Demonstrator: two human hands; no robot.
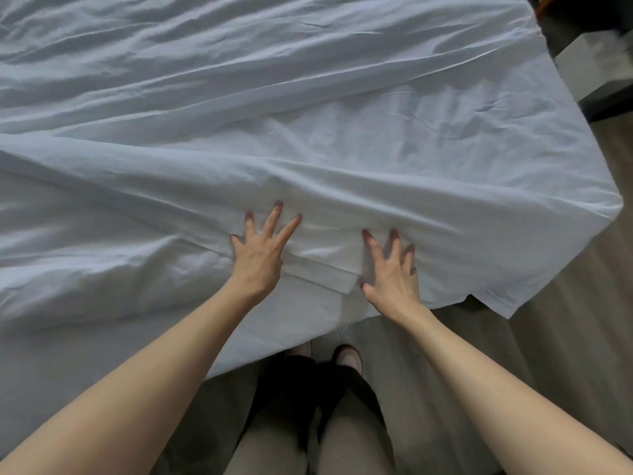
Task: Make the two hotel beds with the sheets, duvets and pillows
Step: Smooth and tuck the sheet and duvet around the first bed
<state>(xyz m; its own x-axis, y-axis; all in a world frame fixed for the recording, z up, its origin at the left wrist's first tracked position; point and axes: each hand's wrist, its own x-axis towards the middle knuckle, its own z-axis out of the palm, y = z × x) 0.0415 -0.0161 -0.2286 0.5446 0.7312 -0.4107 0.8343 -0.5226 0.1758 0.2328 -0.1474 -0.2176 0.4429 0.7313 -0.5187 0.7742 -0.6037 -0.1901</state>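
Both hands (325, 265) press flat on rumpled white sheet (308, 114) — grey floor (582, 303) beside.

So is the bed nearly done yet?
Not yet. Done: a white sheet is spread over the bed. In hand: the left hand and right hand press flat on it near the edge, probably smoothing it. Left: it looks wrinkly, its corner hangs loose, and no duvet or pillow shows here.
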